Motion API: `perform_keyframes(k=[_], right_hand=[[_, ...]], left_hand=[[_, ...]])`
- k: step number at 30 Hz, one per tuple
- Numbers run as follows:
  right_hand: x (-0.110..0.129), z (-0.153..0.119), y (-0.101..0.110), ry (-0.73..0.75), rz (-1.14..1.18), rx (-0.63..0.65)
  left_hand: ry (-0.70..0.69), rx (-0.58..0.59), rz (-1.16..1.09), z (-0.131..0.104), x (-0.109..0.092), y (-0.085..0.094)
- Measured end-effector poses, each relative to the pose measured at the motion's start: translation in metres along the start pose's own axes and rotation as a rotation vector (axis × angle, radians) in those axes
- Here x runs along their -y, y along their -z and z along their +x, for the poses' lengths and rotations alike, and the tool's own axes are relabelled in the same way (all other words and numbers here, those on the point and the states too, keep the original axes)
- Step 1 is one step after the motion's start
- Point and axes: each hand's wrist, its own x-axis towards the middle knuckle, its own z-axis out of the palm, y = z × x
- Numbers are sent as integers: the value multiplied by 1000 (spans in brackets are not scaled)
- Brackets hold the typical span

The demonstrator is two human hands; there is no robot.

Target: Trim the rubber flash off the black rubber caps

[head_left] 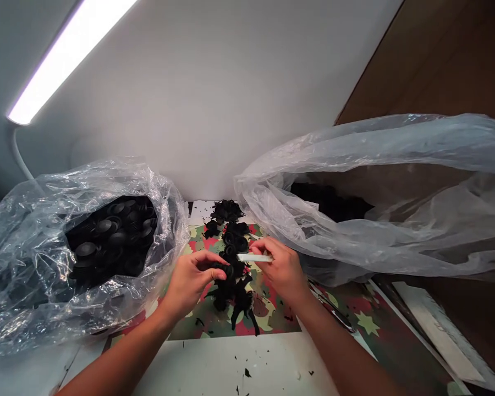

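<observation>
My left hand (193, 281) pinches a small round black ribbed part (227, 271) between thumb and fingers. Fingers closed, my right hand (281, 270) grips a slim white flat tool (249, 257), its end pointing left, close to the black part. Whether it has a blade cannot be made out. Under and behind both hands, a heap of black scraps (242, 302) and round pieces runs along a camouflage-patterned mat (272, 324). The palm side of each hand is hidden.
At left, a clear plastic bag (165, 192) holds many round black parts (115, 239). Another clear bag (272, 212) gapes at right, with black pieces (334, 201) inside. Cardboard (445, 66) rises behind it. A lit lamp (70, 60) hangs upper left. Black crumbs dot the white tabletop (206, 368).
</observation>
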Motion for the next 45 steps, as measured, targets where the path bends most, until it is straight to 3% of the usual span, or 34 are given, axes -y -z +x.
perform_keyframes(k=[4,7,15,18,22,26,29,33,38,42,45], right_hand=[[10,-2,-7,-302,348,207],[23,-4,-14,-402,561,296],[36,-8,-21,-621,852,330],[38,-9,-22,-641,883,291],[43,-9,-22,-605,898,228],[44,-7,-20,-576,892,224],[42,-8,-20,-545,851,217],[41,-13,-23,-458,684,140],[40,-24,-31,-291,420,92],[34,-28,-36,-9,240,94],[30,-22,-29,93,182,83]], left_hand=[[26,-9,-128,3,-1,0],[18,-31,-141,4,1,0],[-2,-55,-47,5,11,0],[17,-24,-145,6,12,-2],[60,-9,-399,6,14,-8],[78,17,-445,6,14,-11],[15,15,-283,4,11,-8],[-147,-155,82,1,5,-1],[-49,29,28,-2,4,1],[-27,25,23,0,4,2],[-35,39,85,2,4,4]])
